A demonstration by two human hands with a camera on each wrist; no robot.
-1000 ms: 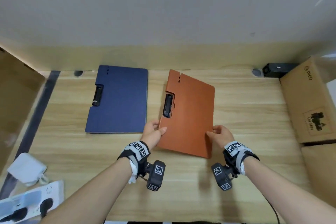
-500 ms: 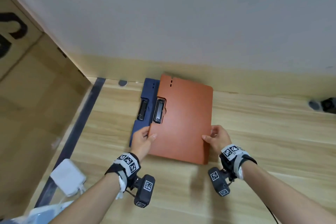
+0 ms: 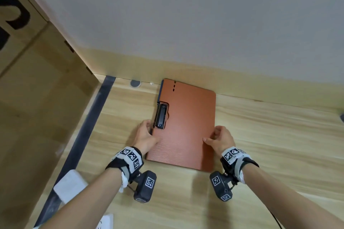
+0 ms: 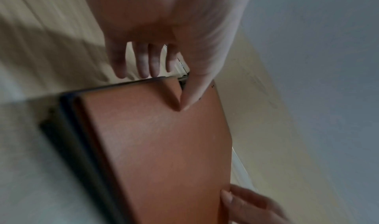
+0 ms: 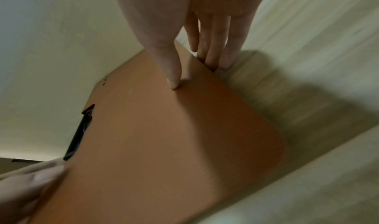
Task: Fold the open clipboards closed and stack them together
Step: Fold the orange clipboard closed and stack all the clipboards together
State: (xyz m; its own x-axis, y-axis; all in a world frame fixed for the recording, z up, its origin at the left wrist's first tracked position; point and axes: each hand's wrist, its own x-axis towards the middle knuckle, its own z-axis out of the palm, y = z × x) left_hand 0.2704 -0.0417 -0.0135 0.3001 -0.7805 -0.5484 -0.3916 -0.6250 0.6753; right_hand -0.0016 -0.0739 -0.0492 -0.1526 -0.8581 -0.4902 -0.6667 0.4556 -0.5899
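The closed orange clipboard (image 3: 188, 128) lies on top of the blue clipboard (image 3: 159, 91), of which only a thin sliver shows along the left edge. The left wrist view shows that dark blue edge (image 4: 67, 130) under the orange cover (image 4: 164, 154). My left hand (image 3: 150, 133) grips the orange clipboard's left edge just below the black clip (image 3: 161, 118), thumb on top. My right hand (image 3: 211, 138) pinches the right edge, thumb (image 5: 174, 80) on the cover and fingers (image 5: 213, 60) down its side. The stack sits on the wooden table (image 3: 270, 145) against the wall.
A large cardboard box (image 3: 37, 98) stands at the left, beyond a dark strip (image 3: 89, 122) along the table. A white adapter (image 3: 69, 186) and a white package (image 3: 107, 222) lie at the near left. A round grommet (image 3: 135, 83) sits by the wall.
Both hands carried the orange clipboard left and set it over the blue one, which is now almost fully covered. The head view swung left with it.
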